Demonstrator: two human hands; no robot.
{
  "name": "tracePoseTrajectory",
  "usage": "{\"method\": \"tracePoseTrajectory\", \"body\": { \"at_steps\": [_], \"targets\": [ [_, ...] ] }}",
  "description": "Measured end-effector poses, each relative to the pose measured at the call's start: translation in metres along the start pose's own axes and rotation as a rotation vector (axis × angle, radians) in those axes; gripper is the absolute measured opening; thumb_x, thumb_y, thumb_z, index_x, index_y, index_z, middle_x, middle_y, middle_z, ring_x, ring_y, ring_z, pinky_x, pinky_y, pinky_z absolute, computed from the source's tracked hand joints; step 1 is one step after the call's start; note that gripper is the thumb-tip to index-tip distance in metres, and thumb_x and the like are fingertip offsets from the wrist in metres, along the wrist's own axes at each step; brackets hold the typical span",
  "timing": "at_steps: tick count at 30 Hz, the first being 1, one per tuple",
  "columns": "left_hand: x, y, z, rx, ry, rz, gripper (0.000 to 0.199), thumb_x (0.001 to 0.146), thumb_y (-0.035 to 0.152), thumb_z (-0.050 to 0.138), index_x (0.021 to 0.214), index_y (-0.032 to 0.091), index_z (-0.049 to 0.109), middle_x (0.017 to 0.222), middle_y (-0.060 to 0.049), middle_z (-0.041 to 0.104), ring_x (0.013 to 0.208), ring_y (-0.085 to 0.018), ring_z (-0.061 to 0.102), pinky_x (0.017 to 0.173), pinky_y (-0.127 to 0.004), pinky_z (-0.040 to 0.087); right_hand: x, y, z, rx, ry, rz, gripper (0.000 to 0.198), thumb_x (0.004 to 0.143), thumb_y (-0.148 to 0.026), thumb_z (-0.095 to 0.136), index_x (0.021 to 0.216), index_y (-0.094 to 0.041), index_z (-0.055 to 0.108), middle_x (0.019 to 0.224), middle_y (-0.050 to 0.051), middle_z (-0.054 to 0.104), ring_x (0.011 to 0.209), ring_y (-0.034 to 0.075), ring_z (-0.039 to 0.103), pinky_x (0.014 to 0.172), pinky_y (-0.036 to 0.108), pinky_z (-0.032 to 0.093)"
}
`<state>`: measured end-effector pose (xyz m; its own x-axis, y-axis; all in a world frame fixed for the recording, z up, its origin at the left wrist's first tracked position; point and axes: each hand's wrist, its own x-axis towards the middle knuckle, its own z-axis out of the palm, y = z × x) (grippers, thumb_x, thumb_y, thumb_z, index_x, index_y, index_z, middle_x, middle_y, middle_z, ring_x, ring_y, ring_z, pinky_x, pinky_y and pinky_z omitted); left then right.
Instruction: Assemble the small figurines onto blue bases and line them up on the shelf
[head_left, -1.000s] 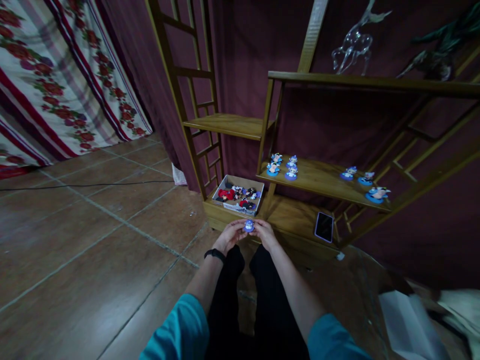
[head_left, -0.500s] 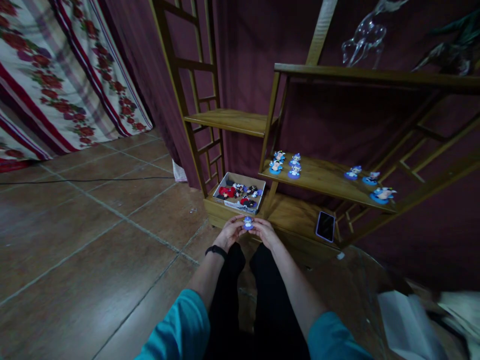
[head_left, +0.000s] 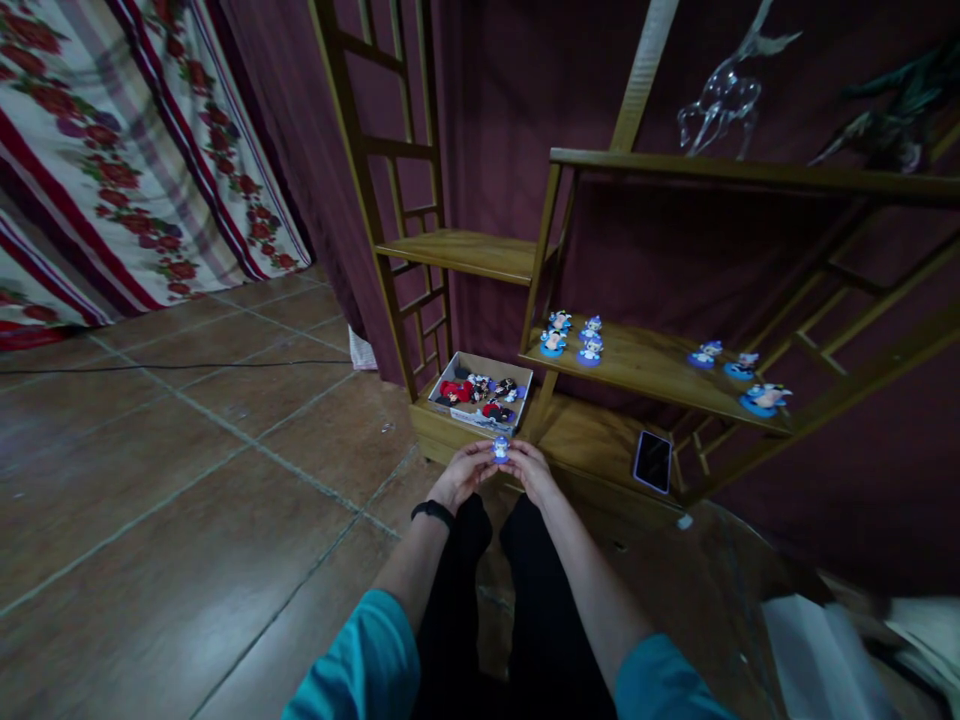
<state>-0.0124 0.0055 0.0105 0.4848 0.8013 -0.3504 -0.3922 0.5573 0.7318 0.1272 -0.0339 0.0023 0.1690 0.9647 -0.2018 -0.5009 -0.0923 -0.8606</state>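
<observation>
A small purple and white figurine [head_left: 500,449] on a round purple base is pinched between my two hands, just in front of the shelf. My left hand [head_left: 463,474] grips it from the left, with a dark band on the wrist. From the other side my right hand [head_left: 531,470] holds it by the fingertips. Just beyond my hands, a shallow cardboard box [head_left: 480,416] contains several red, black and white figurines [head_left: 480,388]. Similar figurines on purple and blue bases stand upright on the wooden shelf [head_left: 645,362], in a left group [head_left: 590,350] and a right group [head_left: 705,353].
A phone or tablet [head_left: 652,461] lies on the lowest board at the right. Above, a glass deer [head_left: 724,100] and a dark ornament [head_left: 892,120] stand on the upper shelf. A black cable [head_left: 187,366] crosses the tiled floor at left, near a floral cloth [head_left: 112,170].
The view has tilted slightly, so the shelf sits a little lower in the picture. Both hands still hold the figurine, which now looks more upright.
</observation>
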Motion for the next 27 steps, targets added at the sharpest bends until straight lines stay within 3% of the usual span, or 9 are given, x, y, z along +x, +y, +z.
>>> {"method": "tracePoseTrajectory", "body": {
  "at_steps": [12,20,27],
  "targets": [
    [0.008,-0.008,-0.002,-0.016,0.068,0.065,0.025,0.061,0.002,0.068,0.084,0.01,0.062,0.073,-0.007,0.066,0.059,-0.01,0.061,0.06,-0.019,0.049,-0.001,0.002,-0.003,-0.009,-0.057,0.001,0.03,0.058,-0.023,0.071,0.086,-0.019,0.061,0.085,0.002,0.067,0.074,0.013,0.063,0.069,0.025,0.05],
    [0.012,-0.01,-0.003,0.001,0.105,0.073,0.022,0.06,0.001,0.068,0.08,0.009,0.063,0.066,-0.005,0.064,0.054,-0.008,0.058,0.056,-0.017,0.047,0.004,0.005,-0.004,-0.001,-0.044,0.027,0.03,0.056,-0.022,0.073,0.084,-0.018,0.062,0.081,0.003,0.067,0.072,0.015,0.063,0.069,0.029,0.051],
    [0.008,-0.011,-0.003,-0.016,-0.017,0.089,0.029,0.062,0.007,0.069,0.09,0.009,0.063,0.082,-0.01,0.066,0.067,-0.011,0.062,0.065,-0.021,0.048,0.003,0.006,-0.002,0.048,-0.008,0.007,0.026,0.057,-0.023,0.072,0.08,-0.017,0.061,0.086,0.004,0.068,0.077,0.016,0.064,0.072,0.03,0.051]
  ]
}}
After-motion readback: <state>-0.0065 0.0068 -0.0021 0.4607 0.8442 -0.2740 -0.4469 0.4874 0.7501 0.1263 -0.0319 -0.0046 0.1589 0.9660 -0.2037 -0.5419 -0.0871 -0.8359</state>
